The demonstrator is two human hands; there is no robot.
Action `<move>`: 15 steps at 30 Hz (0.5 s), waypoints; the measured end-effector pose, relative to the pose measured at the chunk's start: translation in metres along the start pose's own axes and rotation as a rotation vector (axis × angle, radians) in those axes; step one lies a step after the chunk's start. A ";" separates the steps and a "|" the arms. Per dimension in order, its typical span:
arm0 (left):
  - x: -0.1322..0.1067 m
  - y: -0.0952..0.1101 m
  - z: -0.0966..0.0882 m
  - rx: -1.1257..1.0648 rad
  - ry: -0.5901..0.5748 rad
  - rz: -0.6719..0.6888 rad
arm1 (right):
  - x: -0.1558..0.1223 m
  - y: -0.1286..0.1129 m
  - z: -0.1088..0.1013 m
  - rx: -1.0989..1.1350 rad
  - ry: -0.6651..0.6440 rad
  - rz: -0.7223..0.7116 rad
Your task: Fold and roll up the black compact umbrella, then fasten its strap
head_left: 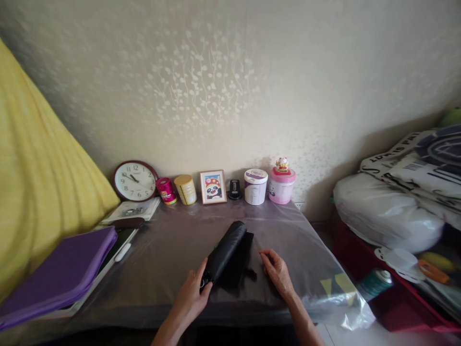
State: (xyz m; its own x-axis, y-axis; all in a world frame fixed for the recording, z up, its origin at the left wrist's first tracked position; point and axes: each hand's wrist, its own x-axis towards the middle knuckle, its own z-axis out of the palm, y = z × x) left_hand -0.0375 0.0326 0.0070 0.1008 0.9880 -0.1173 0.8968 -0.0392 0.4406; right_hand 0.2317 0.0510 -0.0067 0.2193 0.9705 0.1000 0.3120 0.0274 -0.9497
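Observation:
A black folded umbrella (pixel 226 250) lies slanted over the table, its far end pointing up and to the right. My left hand (pixel 194 293) grips its near end, thumb and fingers around it, where a small ring shows. Beneath and to the right of the umbrella is a flat black cloth piece that looks like its sleeve (pixel 236 269). A small dark strap-like bit (pixel 250 274) sticks out by the sleeve's right edge. Just right of that, my right hand (pixel 276 271) hovers over or rests on the tabletop, fingers loosely bent and apart, nothing seen in them.
Along the wall stand a clock (pixel 135 181), a pink can (pixel 166 191), a yellow can (pixel 185 189), a panda picture frame (pixel 213 187) and two tubs (pixel 255 187). A purple folder (pixel 61 274) lies left on the plastic-covered table (pixel 173 250). Bagged bedding (pixel 389 211) sits at right.

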 end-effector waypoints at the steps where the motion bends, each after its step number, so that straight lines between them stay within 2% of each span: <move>1: 0.003 -0.004 -0.002 -0.024 -0.008 -0.006 | 0.000 0.000 0.000 -0.002 0.000 -0.001; 3: 0.006 -0.009 -0.004 -0.043 -0.003 -0.019 | 0.000 0.001 0.001 0.000 -0.002 -0.004; 6: 0.007 -0.012 -0.004 -0.048 0.065 -0.016 | 0.000 0.002 0.001 0.008 -0.003 -0.019; 10: 0.008 -0.017 0.000 -0.105 0.153 0.070 | 0.000 0.002 0.001 -0.012 0.016 -0.074; 12: 0.012 -0.022 -0.001 -0.135 0.129 0.083 | 0.000 0.002 0.001 -0.015 0.018 -0.083; 15: 0.021 -0.030 -0.007 -0.142 0.045 0.002 | -0.001 0.002 0.001 -0.016 0.014 -0.071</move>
State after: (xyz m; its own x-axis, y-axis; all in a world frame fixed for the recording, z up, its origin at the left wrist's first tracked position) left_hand -0.0656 0.0559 -0.0024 0.0801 0.9937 -0.0781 0.8263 -0.0224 0.5628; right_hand 0.2311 0.0507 -0.0091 0.2092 0.9627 0.1714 0.3415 0.0923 -0.9353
